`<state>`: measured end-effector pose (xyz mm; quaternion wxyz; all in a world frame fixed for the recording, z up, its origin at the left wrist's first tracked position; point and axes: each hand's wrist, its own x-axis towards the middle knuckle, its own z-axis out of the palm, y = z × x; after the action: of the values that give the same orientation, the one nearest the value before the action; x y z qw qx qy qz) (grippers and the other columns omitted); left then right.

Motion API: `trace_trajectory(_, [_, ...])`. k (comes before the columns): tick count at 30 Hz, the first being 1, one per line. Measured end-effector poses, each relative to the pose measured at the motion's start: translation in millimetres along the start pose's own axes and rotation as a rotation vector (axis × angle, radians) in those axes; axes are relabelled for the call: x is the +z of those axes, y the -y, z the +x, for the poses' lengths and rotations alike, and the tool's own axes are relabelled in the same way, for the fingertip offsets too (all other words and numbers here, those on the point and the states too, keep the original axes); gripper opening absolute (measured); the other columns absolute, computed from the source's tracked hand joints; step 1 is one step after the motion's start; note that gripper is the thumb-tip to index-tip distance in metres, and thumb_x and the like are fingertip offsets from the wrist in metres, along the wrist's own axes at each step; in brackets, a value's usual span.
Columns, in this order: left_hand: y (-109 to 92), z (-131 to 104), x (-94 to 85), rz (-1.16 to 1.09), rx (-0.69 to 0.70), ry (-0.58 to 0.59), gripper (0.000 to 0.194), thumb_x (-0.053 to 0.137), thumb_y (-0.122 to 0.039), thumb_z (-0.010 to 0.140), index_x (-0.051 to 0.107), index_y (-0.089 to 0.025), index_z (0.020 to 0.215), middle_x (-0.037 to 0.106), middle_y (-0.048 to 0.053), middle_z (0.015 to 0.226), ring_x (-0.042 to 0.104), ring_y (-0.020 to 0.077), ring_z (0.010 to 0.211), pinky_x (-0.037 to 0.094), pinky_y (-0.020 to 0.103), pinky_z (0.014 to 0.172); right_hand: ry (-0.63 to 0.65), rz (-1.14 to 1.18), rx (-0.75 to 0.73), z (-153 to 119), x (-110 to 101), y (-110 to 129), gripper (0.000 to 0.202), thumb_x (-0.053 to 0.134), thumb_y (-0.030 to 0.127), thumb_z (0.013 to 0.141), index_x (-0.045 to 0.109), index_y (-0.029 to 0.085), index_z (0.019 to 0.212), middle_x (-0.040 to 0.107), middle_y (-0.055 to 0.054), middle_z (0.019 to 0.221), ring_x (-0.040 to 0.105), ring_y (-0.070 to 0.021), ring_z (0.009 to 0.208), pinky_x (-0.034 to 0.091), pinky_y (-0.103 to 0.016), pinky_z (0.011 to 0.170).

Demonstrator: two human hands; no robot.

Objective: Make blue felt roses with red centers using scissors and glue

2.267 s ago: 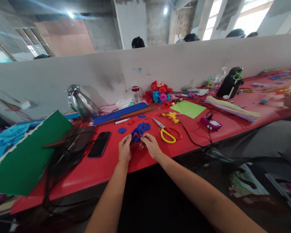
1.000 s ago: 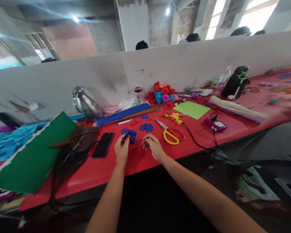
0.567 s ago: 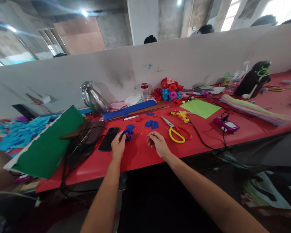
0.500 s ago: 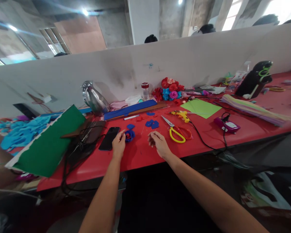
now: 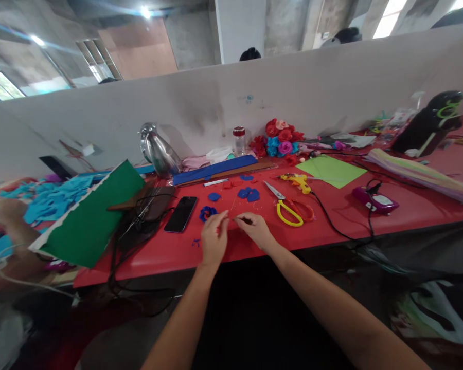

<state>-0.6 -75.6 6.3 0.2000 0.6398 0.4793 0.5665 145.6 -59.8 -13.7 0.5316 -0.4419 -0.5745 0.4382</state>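
My left hand point(image 5: 215, 237) is over the red table point(image 5: 146, 262), thumb and fingers pinched together near a blue paper flower point(image 5: 207, 213). Just to its right, my right hand point(image 5: 255, 229) has its fingertips pinched too. Anything between the fingertips of either hand is too small to make out. Beyond the hands lie blue petals point(image 5: 249, 193) and a single blue piece point(image 5: 214, 197). Scissors with yellow and red handles point(image 5: 289, 211) rest to the right of my right hand. A black phone point(image 5: 181, 214) lies left of the flower.
A yellow glue gun point(image 5: 299, 181) has a cable running right. At the back stand a steel jug point(image 5: 158, 151), a glass jar point(image 5: 239, 141) and a flower bunch point(image 5: 281, 139). A green sheet point(image 5: 90, 221) leans left, near another person's arm point(image 5: 17, 231).
My left hand has moved right, away from the blue flower, and now sits close to my right hand. The view has shifted slightly. Small blue scraps show where my left arm was.
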Motion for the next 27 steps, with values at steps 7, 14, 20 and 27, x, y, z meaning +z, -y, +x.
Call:
trace_trajectory(7, [-7,-13,25.9,-0.208,-0.292,0.097,0.014,0.065,-0.03,0.075,0.075,-0.021,0.079,0.074,0.006,0.082,0.066,0.0226,0.08,0.051,0.036,0.079,-0.067,-0.225,-0.01,-7,-11,2,0.021,0.064,0.031,0.068,0.056,0.02,0.052,0.055,0.002,0.052,0.047,-0.0128,0.053,0.034,-0.025,0.054])
trace_trajectory(14, [-6,-20,25.1,-0.055,-0.294,0.117,0.019,0.06,-0.032,0.076,0.064,-0.021,0.061,0.062,0.0,0.057,0.055,0.0154,0.055,0.043,0.027,0.059,0.101,-0.32,-0.01,-4,-34,14,0.018,0.067,0.032,0.068,0.061,0.02,0.056,0.059,0.003,0.053,0.049,-0.0116,0.051,0.035,-0.023,0.051])
trace_trajectory(20, [-8,-24,23.0,0.008,-0.21,0.076,0.027,0.053,-0.039,0.082,0.055,-0.022,0.061,0.052,-0.003,0.051,0.049,0.0137,0.053,0.037,0.025,0.057,-0.158,-0.581,-0.012,35,-75,20,0.029,0.042,0.022,0.079,0.071,0.021,0.082,0.07,-0.002,0.074,0.06,-0.0155,0.063,0.043,-0.026,0.058])
trace_trajectory(27, [-9,-20,22.0,-0.135,-0.313,0.005,0.023,0.048,-0.037,0.085,0.055,-0.022,0.07,0.053,-0.003,0.053,0.048,0.0131,0.046,0.037,0.025,0.051,-0.058,-0.965,-0.047,71,-75,24,0.019,0.058,0.017,0.068,0.073,0.023,0.076,0.073,-0.008,0.088,0.061,-0.0253,0.093,0.044,-0.033,0.081])
